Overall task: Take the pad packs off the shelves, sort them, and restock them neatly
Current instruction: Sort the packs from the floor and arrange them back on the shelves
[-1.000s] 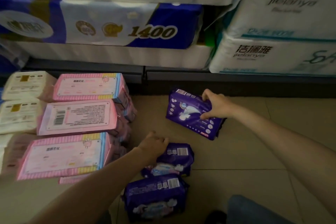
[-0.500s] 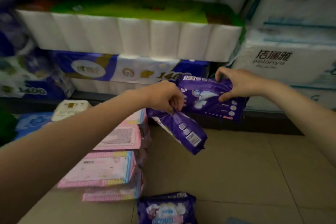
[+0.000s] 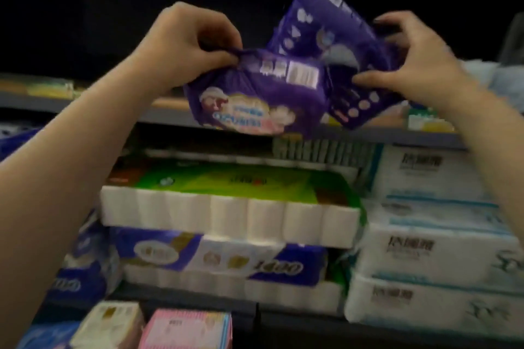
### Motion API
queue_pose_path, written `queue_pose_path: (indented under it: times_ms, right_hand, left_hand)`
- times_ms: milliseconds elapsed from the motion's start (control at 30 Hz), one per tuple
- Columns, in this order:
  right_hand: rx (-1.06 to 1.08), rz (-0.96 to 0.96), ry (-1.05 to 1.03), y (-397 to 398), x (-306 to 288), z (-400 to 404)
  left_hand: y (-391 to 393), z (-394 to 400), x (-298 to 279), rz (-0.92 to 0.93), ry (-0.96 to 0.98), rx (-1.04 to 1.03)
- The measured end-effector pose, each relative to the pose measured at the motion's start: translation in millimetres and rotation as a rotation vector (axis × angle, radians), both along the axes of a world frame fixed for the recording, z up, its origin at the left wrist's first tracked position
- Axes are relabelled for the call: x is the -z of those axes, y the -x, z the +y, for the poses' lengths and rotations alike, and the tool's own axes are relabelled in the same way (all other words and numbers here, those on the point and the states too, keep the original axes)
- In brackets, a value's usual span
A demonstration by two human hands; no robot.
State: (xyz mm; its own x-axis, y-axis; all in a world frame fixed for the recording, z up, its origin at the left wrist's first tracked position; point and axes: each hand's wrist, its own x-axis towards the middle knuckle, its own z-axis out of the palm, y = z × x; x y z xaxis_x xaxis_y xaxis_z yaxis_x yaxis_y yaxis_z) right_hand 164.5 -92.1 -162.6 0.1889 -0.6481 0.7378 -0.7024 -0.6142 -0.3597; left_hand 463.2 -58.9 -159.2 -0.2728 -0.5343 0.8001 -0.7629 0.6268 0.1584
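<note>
Toilet-roll packs, one green-topped (image 3: 226, 193), fill the lower shelf; a grey shelf edge (image 3: 85, 106) runs behind. Both arms reach up. The left hand (image 3: 187, 42) pinches the front purple pad pack (image 3: 255, 99); the right hand (image 3: 411, 65) grips the rear purple pack (image 3: 320, 28), both raised before the dark upper shelf.

This is a shop aisle with stocked retail shelving. A grey shelf board (image 3: 175, 116) runs across the view. Below it lie bulk packs of toilet rolls in printed wrap, one green-topped (image 3: 226, 201) on one blue and white (image 3: 221, 263). At the right edge stand stacked white tissue bundles (image 3: 436, 252). Pink (image 3: 187, 330) and cream (image 3: 110, 323) packs lie by the bottom edge.
</note>
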Motion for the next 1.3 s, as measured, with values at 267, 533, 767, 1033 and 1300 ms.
queue_pose_path:
  times_ms: [267,533,767,1033,1300]
  right_hand:
    - [0.396,0.091,0.371,-19,-27,-46]
    - [0.392,0.268,0.330,-37,-6,-76]
    - [0.382,0.291,0.351,-45,-13,-89]
    - [0.316,0.289,0.396,-80,-43,-114]
    - [0.369,0.984,-0.189,-69,-9,-180]
  left_hand:
    - [18,-53,19,-0.077,0.527,-0.293]
    - [-4,-79,60,-0.278,0.168,-0.232]
    - [10,-91,2,-0.337,-0.390,-0.535]
    - [-36,-78,-34,-0.152,-0.214,-0.597]
    - [-40,-91,-31,-0.141,-0.166,-0.672]
